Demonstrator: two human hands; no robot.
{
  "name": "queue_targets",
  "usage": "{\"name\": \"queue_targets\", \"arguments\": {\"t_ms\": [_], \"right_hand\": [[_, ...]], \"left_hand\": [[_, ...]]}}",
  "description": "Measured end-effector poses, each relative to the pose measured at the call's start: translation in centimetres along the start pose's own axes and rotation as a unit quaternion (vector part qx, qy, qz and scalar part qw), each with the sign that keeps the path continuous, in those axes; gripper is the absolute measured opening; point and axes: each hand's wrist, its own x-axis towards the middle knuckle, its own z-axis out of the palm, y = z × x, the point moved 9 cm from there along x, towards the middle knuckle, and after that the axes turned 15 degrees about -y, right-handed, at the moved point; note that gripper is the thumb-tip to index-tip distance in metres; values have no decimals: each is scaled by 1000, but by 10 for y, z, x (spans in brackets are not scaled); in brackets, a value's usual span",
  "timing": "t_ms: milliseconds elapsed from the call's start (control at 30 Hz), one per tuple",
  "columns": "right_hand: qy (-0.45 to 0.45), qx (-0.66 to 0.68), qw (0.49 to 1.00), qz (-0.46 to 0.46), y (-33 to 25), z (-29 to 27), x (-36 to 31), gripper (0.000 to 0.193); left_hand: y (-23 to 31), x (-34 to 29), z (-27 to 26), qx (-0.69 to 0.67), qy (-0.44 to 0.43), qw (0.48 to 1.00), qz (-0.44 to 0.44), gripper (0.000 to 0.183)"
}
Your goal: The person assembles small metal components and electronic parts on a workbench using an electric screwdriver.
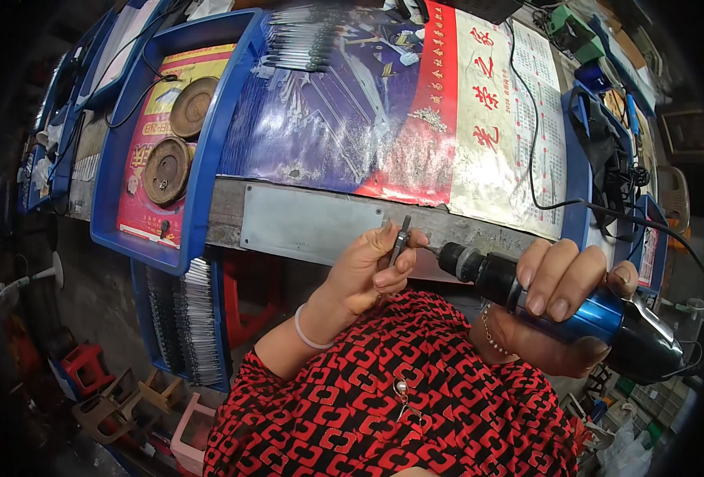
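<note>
My left hand (361, 274) is closed in a pinch on a slim dark metal piece (400, 240), held upright just off the table's front edge. To its right, my right hand (563, 290) wraps round the body of a blue and black power screwdriver (605, 312). The driver lies nearly level, its dark nose pointing left at the metal piece. Its tip comes close to the left fingertips; I cannot tell whether it touches the piece. Part of the piece is hidden by the left fingers.
A blue tray (199, 203) at left bears two round brown dishes (167, 168). A grey metal plate (312, 219) lies along the table's front edge. Several slim metal rods (298, 44) lie at the back. A black cable (531, 151) crosses the calendar sheet (491, 183). Another blue tray (577, 171) stands right.
</note>
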Motion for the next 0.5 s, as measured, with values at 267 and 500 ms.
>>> {"name": "queue_targets", "arguments": {"t_ms": [267,500], "right_hand": [[-26,-2,1000,16,4,6,-4,52],[-56,-12,998,19,2,11,-4,52]], "left_hand": [[-4,-5,0,10,16,1000,-8,42],[-4,-6,2,50,17,999,-10,41]]}}
